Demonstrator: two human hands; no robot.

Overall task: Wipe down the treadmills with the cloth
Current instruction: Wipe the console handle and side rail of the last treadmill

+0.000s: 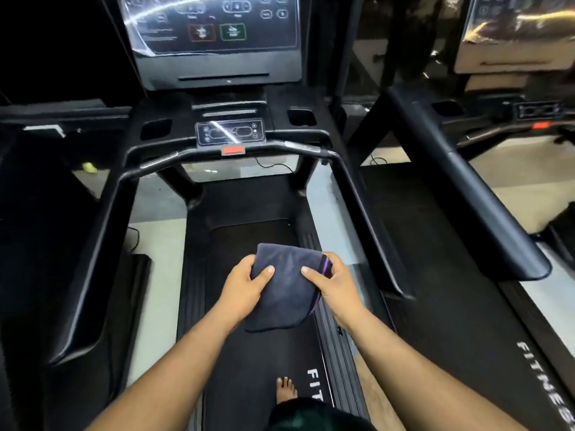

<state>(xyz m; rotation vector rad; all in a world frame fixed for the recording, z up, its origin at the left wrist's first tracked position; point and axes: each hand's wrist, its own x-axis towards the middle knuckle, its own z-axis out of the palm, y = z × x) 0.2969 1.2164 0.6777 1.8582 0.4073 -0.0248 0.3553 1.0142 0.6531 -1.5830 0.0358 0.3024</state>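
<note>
Grip: left hand (245, 286) and right hand (334, 286) both pinch the folded dark cloth (284, 284), thumbs on top, fingers curled beneath its side edges. The cloth is held in the air above the treadmill belt (249, 368), touching no surface. Assessment: preparation step, cloth being readied. Next move requires carrying it forward to the handrail (224, 152) or console (230, 133) and pressing flat.

Dim room, pale floor (155, 275)
</note>
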